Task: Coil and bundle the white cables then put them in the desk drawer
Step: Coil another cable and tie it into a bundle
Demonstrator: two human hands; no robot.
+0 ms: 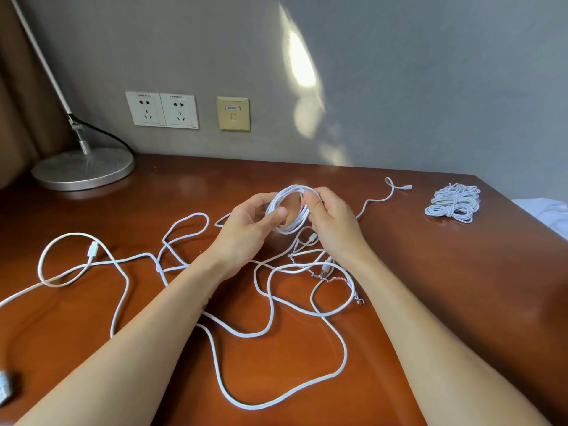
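Note:
A small round coil of white cable point(288, 200) is held upright above the brown desk point(430, 272). My left hand point(246, 229) pinches its left side with the thumb on the loops. My right hand point(330, 222) grips its right side. The coil's free tail point(376, 199) runs right along the desk and ends in a connector. Loose white cables point(215, 327) sprawl in wide loops over the desk below my arms, one with a white plug point(93, 249) at the left. Thin twisted ties point(325, 278) lie among them. A finished bundle of coiled white cables point(453, 202) rests at the far right.
A silver lamp base point(83, 169) with a slanted white arm stands at the back left corner. Two wall sockets point(162, 109) and a beige data port point(233, 113) sit on the grey wall. A grey object point(7, 387) shows at the left edge. The desk's right edge drops beside white fabric point(547, 210).

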